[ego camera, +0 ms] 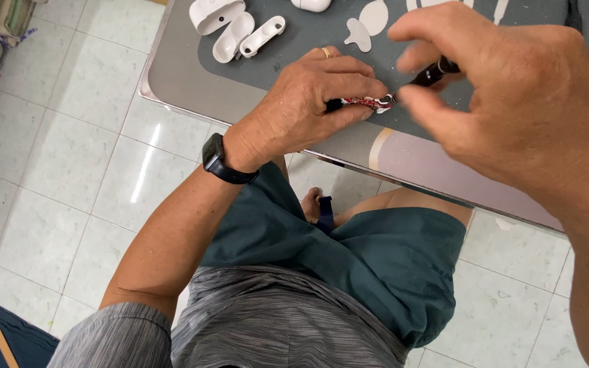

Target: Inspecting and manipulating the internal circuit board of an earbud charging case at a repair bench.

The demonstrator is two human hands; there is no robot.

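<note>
Head camera view looked straight down at a person seated at a grey table (192,82), knees and tiled floor (83,170) below. The left hand (308,102), with a ring and a dark wristwatch (221,161), had its fingers curled tight around a small red-and-white patterned object (366,102), pressing it near the table's front edge. The right hand (512,95), close to the camera and blurred, pinched a small black tool (431,73) between thumb and fingertips, its tip touching the end of the patterned object. Further back on the table lay white plastic case parts (236,27) and flat white pieces (366,27), well apart from both hands.
</note>
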